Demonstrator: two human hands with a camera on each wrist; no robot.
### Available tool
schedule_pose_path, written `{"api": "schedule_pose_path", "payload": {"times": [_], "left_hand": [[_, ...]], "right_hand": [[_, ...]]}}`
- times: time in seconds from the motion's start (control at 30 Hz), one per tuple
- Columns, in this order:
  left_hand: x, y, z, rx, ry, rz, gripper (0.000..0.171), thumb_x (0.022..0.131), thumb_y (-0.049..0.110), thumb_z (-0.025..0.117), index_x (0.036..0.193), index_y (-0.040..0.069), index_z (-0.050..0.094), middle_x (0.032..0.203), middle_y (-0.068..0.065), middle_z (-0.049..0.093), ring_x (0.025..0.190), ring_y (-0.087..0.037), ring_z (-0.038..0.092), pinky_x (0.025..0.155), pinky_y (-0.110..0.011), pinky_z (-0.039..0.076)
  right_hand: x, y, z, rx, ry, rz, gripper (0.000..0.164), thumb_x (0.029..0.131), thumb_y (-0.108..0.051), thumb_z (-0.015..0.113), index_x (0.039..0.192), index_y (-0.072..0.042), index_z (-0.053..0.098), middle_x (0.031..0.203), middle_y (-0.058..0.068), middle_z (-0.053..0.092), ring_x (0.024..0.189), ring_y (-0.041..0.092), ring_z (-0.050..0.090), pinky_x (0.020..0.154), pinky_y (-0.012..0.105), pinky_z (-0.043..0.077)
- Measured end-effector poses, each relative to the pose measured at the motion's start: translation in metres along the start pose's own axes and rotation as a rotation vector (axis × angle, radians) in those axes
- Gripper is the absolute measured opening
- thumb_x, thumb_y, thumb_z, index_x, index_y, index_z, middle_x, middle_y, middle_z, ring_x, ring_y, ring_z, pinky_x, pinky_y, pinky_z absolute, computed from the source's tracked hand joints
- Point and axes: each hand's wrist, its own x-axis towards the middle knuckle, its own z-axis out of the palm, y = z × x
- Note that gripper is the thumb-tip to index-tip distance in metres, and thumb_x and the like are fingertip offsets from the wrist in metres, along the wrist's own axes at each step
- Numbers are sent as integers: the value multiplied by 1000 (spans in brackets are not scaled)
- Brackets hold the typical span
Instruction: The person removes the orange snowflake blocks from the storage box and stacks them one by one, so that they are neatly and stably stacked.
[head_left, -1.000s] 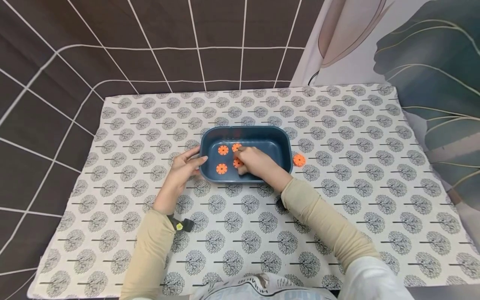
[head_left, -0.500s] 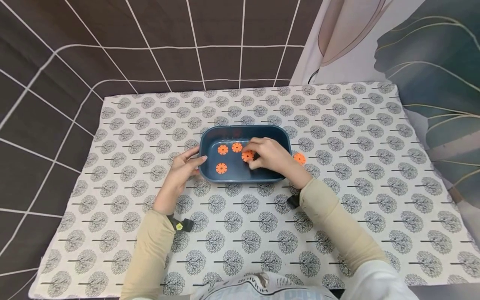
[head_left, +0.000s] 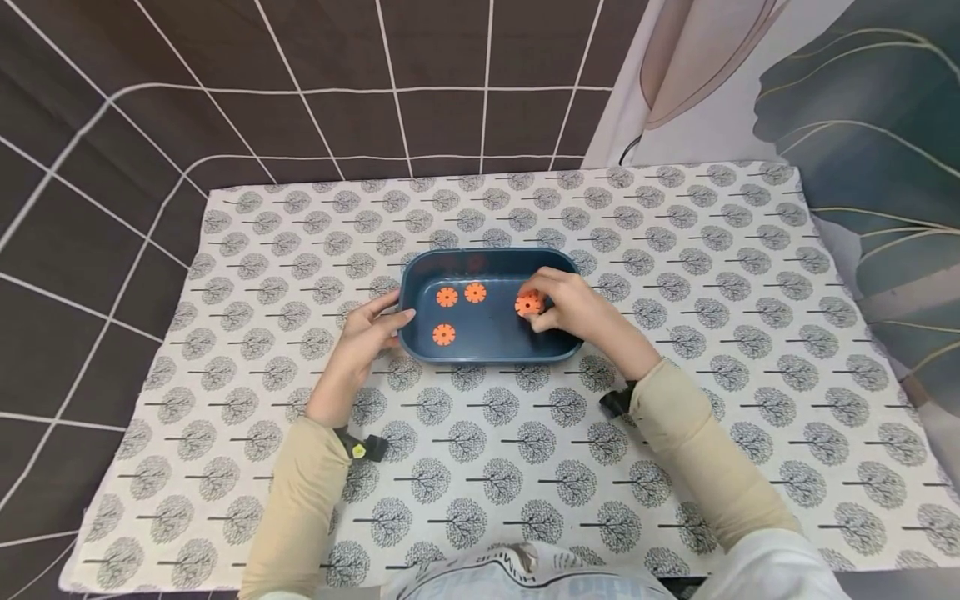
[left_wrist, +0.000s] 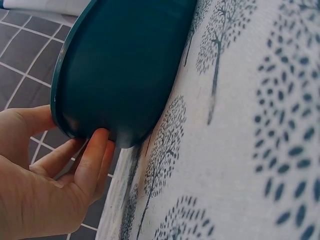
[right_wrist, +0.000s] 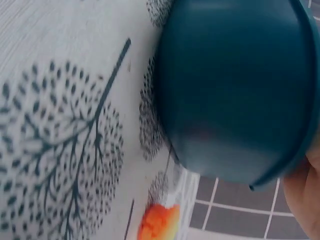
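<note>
A hand could reach mid-floor in the blue tray (head_left: 487,333), between three orange discs (head_left: 444,335) and the right-hand grip (head_left: 567,302), which obstructs the right end. The left-hand grip (head_left: 365,337) bars the left wall (head_left: 409,292) — the far rim (head_left: 487,249) offers passage.

And there at the frame's bottom centre, the shirt (head_left: 525,581): dark lettering (head_left: 519,569), looks like "HUM", its ending unclear! Lower right, pale blue letters (head_left: 622,588), cut off, unreadable.

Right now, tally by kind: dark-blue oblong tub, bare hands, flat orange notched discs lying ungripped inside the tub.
Dark-blue oblong tub: 1
Left hand and right hand, both bare: 2
Orange notched discs ungripped in the tub: 3
Total: 6
</note>
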Motion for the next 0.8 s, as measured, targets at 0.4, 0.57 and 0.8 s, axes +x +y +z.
{"api": "schedule_pose_path", "payload": {"times": [0.4, 0.57, 0.8], "left_hand": [[0, 1, 3, 11, -5, 23, 58, 88, 13, 63, 141, 14, 41, 134, -14, 51, 87, -14, 63, 73, -23, 56], [-2, 1, 3, 20, -1, 14, 58, 88, 14, 63, 141, 14, 40, 137, -11, 48, 92, -16, 63, 76, -24, 55], [-4, 2, 4, 6, -6, 15, 58, 88, 12, 63, 141, 13, 40, 139, -11, 47, 82, -10, 64, 71, -21, 55]], "right_hand": [[-27, 9, -28, -25, 97, 110, 36, 66, -3, 79, 100, -1, 65, 88, 10, 64, 76, 21, 61, 63, 32, 56], [-39, 17, -35, -31, 157, 117, 36, 68, -6, 81, 100, 0, 65, 92, 11, 65, 77, 22, 62, 60, 32, 56], [-47, 25, -35, 15, 196, 130, 36, 65, 2, 80, 98, 2, 66, 90, 12, 65, 77, 21, 61, 63, 29, 57]]}}
